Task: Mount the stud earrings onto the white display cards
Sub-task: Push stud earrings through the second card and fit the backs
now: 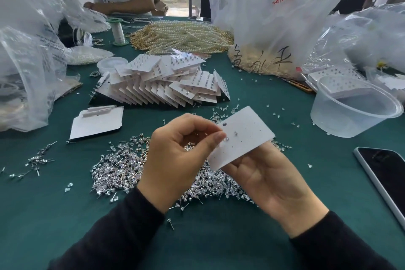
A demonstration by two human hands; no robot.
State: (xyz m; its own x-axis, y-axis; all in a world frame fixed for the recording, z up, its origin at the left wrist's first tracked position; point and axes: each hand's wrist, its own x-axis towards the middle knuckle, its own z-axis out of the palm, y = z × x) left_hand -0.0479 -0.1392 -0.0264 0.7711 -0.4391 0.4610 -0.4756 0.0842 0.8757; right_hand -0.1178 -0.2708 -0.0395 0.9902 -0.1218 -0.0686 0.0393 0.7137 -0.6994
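Left hand [182, 155] grip: thumb and forefinger pinched on small silver stud earring [226, 139] at left edge of white rectangular display card [247, 138]. Right hand [269, 180] grip: fingers curled under card, holding it above dark green surface [219, 237]. Card: roughly three studs in, most holes bare, so early on this one, I judge. Beyond card: fanned stack of filled white cards [162, 85]. Beneath card: big loose pile of silver studs [118, 173], so plenty left.

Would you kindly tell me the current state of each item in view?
display card, held tilted, mostly unfilled.
left hand, pinches the card's edge.
right hand, holds the card from beneath.
loose studs, heaped beneath the hands.
finished cards, stacked, fanned.
tub, upright, open.
phone, face up, screen dark.
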